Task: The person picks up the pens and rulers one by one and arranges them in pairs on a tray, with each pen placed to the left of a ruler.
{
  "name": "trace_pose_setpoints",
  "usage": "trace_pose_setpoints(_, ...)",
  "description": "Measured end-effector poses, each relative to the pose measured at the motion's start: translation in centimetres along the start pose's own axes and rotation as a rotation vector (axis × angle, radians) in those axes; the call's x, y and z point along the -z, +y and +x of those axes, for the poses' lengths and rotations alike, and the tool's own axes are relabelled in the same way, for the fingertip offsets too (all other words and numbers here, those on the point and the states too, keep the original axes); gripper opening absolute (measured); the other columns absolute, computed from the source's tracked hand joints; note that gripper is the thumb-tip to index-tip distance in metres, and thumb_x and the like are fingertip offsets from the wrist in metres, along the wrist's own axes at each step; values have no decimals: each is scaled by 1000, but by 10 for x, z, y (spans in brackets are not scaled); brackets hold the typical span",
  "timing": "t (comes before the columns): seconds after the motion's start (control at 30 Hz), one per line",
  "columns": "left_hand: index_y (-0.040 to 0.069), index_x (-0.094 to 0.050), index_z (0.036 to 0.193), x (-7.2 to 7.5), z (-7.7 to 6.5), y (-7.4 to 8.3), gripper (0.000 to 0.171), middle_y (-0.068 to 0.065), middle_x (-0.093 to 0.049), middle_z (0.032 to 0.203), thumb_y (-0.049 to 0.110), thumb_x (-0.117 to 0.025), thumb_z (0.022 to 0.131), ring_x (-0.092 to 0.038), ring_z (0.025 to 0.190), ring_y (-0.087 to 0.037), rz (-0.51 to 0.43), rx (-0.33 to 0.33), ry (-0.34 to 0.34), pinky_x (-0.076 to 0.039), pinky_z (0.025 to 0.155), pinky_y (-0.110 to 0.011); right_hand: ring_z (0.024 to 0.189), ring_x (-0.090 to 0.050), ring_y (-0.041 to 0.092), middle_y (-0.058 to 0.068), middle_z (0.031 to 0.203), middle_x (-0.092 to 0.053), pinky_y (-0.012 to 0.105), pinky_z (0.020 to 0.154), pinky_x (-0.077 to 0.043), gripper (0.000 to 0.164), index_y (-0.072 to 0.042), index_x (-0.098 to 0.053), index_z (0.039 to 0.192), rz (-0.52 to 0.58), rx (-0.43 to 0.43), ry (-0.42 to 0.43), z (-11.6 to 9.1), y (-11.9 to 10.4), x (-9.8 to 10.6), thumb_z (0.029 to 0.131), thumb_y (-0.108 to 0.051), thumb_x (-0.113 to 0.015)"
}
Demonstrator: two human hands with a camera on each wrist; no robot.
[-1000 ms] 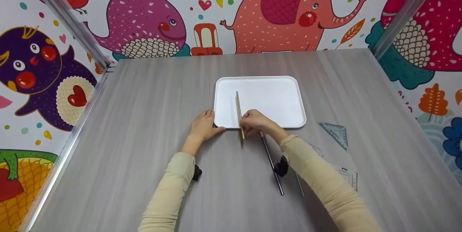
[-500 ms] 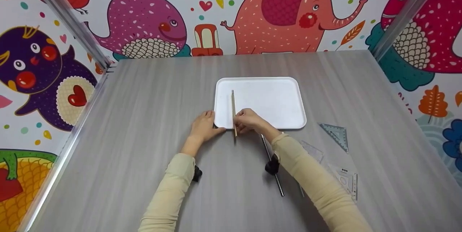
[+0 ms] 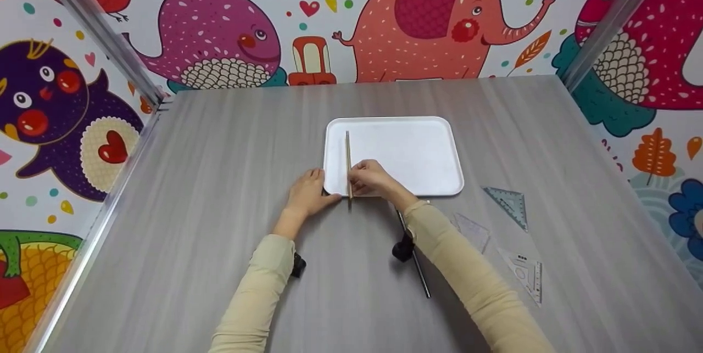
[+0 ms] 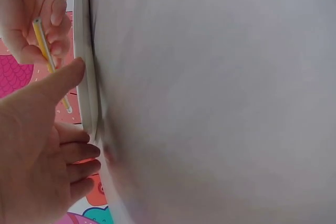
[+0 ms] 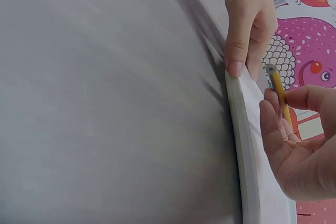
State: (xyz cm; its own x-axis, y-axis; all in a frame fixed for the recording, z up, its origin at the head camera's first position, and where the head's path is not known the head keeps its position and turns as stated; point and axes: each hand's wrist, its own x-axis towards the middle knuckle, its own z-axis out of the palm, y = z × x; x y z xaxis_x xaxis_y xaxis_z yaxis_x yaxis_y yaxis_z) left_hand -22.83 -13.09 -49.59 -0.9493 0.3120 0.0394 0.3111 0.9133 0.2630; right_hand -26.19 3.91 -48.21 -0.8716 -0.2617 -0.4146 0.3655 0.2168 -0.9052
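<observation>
My right hand [image 3: 373, 177] pinches a yellow pencil [image 3: 348, 150] between thumb and fingers. In the head view the pencil points away from me over the left part of a white tray [image 3: 406, 150], its near end past the front rim. The left wrist view shows the pencil [image 4: 44, 43] just beyond my left thumb, with its yellow side and pale far tip. My left hand [image 3: 307, 194] rests at the tray's near left corner, fingers along the left side and thumb on the front rim. In the right wrist view, my left thumb [image 5: 235, 59] presses on that rim.
On the grey table [image 3: 230, 177], a black pencil-like rod [image 3: 422, 273] lies partly under my right forearm. To the right lie a bluish set square [image 3: 511, 206], a clear one [image 3: 473, 232] and another with printed marks [image 3: 527, 275]. Patterned walls stand behind and at both sides.
My right hand has carried the pencil left across the tray and slightly away from me. The left hand stays at the corner. A thin stick seen earlier is now hidden by the right sleeve.
</observation>
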Motion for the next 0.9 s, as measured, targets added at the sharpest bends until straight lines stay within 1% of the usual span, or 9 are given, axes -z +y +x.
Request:
trace_pose_setpoints(0.2,-9,-47,120,2,-1,1,70,-24,-53,117,46,-64,79,-48,112,-35,1,6,1,-40,94,-42,47,-55,10,3,60,-54,20,45,-49,4,-2,-51,82,-11,17,11,4,-4,0,81,-6,-52)
trace_pose_setpoints(0.37,-8,-48,119,3,-1,0,69,-23,-53,117,45,-65,78,-48,113,-34,0,5,5,-39,95,-42,47,-55,10,4,61,-54,20,45,-50,4,-2,-51,81,-11,21,16,8,-4,0,81,-6,-51)
trace_pose_setpoints(0.47,-8,-48,120,3,0,0,70,-23,-52,118,46,-64,78,-48,113,-35,-1,2,-1,-39,95,-42,47,-55,10,4,61,-54,21,46,-51,4,-1,-51,83,-9,17,19,10,-2,-1,81,-5,-50)
trace_pose_setpoints(0.63,-8,-49,119,1,0,0,70,-23,-53,116,46,-64,78,-49,110,-36,-3,-8,13,-41,93,-43,48,-56,11,5,62,-55,22,47,-51,7,1,-52,85,-37,22,26,11,-2,-3,81,-5,-51)
trace_pose_setpoints(0.7,-8,-48,120,0,1,-1,70,-23,-52,117,47,-64,79,-49,111,-36,-2,-5,10,-40,94,-43,48,-56,11,5,62,-56,22,47,-51,8,1,-53,85,-44,25,30,11,-2,-4,81,-5,-51)
trace_pose_setpoints(0.9,-9,-47,122,-1,0,-1,71,-23,-51,120,45,-64,79,-46,115,-34,-20,4,-5,-38,97,-41,48,-56,11,4,62,-56,22,46,-51,8,1,-54,85,-17,10,30,14,1,-7,81,-5,-50)
